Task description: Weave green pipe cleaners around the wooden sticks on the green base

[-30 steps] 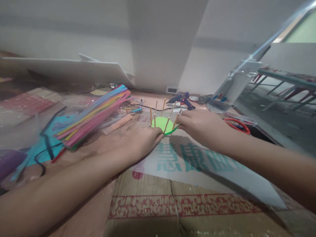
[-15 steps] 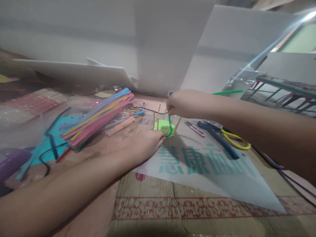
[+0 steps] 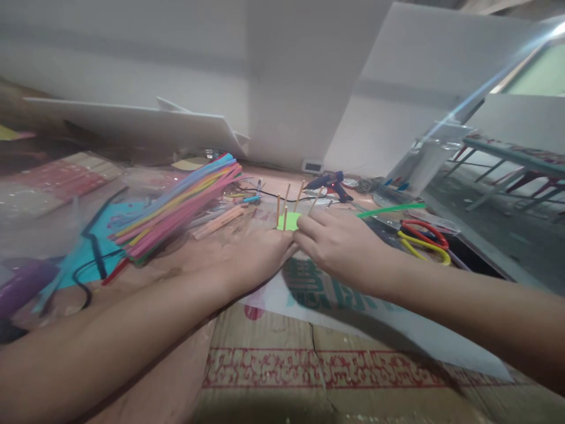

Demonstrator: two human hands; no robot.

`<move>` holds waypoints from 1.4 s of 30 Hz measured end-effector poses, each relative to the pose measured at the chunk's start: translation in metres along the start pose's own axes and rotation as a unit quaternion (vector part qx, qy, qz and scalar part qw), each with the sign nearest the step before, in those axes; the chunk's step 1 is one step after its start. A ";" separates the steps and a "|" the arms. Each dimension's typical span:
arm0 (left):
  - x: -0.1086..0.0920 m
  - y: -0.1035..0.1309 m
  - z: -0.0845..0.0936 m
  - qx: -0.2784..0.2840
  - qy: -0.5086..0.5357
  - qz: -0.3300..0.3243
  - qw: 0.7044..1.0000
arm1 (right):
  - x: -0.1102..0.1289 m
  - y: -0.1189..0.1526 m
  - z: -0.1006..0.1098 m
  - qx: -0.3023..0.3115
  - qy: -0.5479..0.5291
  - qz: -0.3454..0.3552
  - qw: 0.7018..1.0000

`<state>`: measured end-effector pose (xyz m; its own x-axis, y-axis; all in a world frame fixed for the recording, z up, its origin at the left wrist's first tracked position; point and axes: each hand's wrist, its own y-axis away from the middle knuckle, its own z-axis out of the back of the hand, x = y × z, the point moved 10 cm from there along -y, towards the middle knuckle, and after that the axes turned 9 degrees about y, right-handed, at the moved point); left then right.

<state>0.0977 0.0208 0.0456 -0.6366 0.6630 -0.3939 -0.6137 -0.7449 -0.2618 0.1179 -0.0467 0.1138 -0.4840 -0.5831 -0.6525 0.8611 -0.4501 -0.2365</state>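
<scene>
Both hands meet at the middle of the cardboard-covered bench (image 3: 335,377). The left hand (image 3: 253,253) lies flat and low, palm down, fingers stretched forward so the tips press on the near edge of the small green foam disc (image 3: 289,221); it grips nothing, it only pins the disc down. The right hand (image 3: 339,244) sits just beside it, fingers curled over the disc's right side, and a green strip (image 3: 391,208) sticks out past its knuckles toward the right edge of the bench. The hand seems to pinch that strip, though the grip itself is hidden behind the fingers.

The disc rests on a pale printed sheet (image 3: 366,321), a little beyond the bench's middle, with thin wooden sticks (image 3: 287,200) standing up from it, some tilted outward. The right hand covers part of it.

Toward the left edge, a bundle of coloured strips (image 3: 176,206) lies slanting in a clear wrapper, well apart from the hands. Near the far edge, a blue glue gun (image 3: 331,184) lies with a small red light showing. At the right edge, red-handled scissors (image 3: 424,229) and a yellow-handled tool (image 3: 426,253) lie together, near the right forearm. White boards (image 3: 132,123) lean along the far left.
</scene>
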 end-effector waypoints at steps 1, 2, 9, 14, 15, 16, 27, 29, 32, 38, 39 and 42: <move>-0.001 0.000 -0.001 0.001 -0.004 -0.007 1.000 | 0.003 0.010 -0.004 -0.011 -0.003 0.000 1.000; -0.001 -0.001 -0.002 0.001 -0.010 -0.013 1.000 | 0.005 0.018 -0.010 -0.015 -0.011 -0.001 1.000; 0.005 -0.004 -0.007 0.003 -0.044 -0.014 0.999 | 0.009 0.057 -0.058 -0.002 -0.131 -0.046 0.990; 0.003 -0.003 -0.006 0.009 -0.049 -0.016 0.999 | 0.004 0.065 -0.079 0.031 -0.184 -0.102 0.977; 0.003 -0.003 -0.006 0.008 -0.048 -0.016 0.999 | 0.003 0.064 -0.080 0.034 -0.187 -0.109 0.976; 0.004 -0.003 -0.007 0.007 -0.047 -0.015 0.999 | 0.002 0.063 -0.081 0.034 -0.190 -0.115 0.974; 0.007 0.001 -0.009 0.033 -0.032 0.012 0.999 | 0.006 0.069 -0.081 0.039 -0.179 -0.136 0.974; 0.007 0.000 -0.008 0.035 -0.035 0.012 0.999 | 0.005 0.067 -0.080 0.041 -0.170 -0.132 0.976; 0.007 -0.002 -0.006 0.030 -0.026 0.009 0.999 | 0.005 0.061 -0.082 0.060 -0.156 -0.123 0.978; 0.014 -0.005 -0.004 0.009 0.012 0.016 1.000 | 0.009 0.053 -0.073 0.052 -0.125 -0.091 0.987; 0.015 -0.005 -0.004 0.007 0.015 0.016 1.000 | 0.009 0.053 -0.068 0.044 -0.113 -0.086 0.989; 0.013 -0.004 -0.003 0.003 0.020 0.003 1.000 | 0.005 0.051 -0.053 0.020 -0.060 -0.077 0.995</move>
<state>0.0935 0.0318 0.0388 -0.6210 0.6557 -0.4295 -0.6133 -0.7477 -0.2546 0.1671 -0.0370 0.0603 -0.6278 -0.5802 -0.5190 0.7688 -0.5665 -0.2967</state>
